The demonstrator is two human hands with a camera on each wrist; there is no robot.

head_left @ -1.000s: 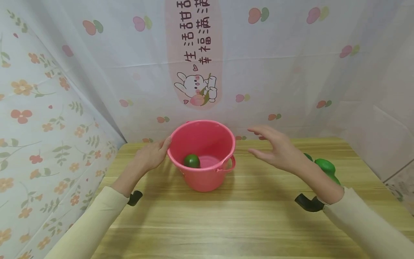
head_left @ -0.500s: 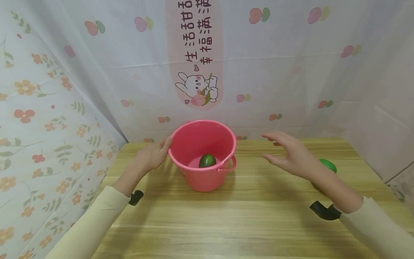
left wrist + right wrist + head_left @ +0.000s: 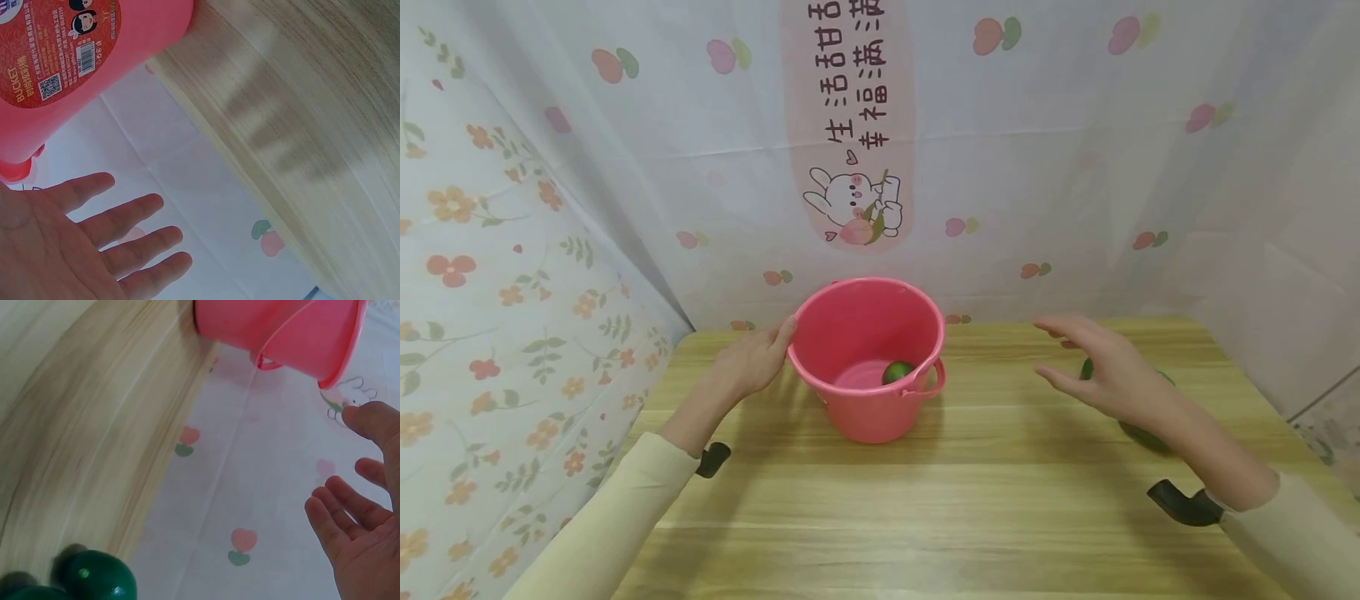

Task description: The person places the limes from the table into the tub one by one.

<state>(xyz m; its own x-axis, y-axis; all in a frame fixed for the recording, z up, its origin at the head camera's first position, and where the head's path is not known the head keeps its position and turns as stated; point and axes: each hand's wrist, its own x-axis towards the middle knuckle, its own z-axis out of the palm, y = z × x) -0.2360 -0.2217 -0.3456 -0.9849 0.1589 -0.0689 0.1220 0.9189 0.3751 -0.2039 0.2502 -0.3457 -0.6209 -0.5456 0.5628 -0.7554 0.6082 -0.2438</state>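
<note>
A pink bucket (image 3: 871,417) stands upright on the wooden table, a green rounded fruit (image 3: 898,372) lying inside near the handle side. At the bucket's left rim is my left hand (image 3: 752,362), its thumb touching or very near the rim. In the left wrist view, the straight, spread fingers (image 3: 134,219) of that hand hold nothing. My right hand (image 3: 1108,371) hovers over the right part of the table, thumb and fingers apart, with nothing between them. Beneath and behind it are green glossy rounded things (image 3: 100,575), partly hidden by the hand and forearm in the head view.
The wooden table (image 3: 880,517) reaches back to a white printed curtain (image 3: 1037,167). On the left hangs a flowered curtain (image 3: 512,333). The bucket's handle (image 3: 931,383) hangs down at its right side. A dark curved piece (image 3: 1183,504) sits at the right wrist.
My right hand has moved right, away from the bucket and toward the green things. Inside the bucket the green fruit has rolled from left to right. The left hand has stayed in place.
</note>
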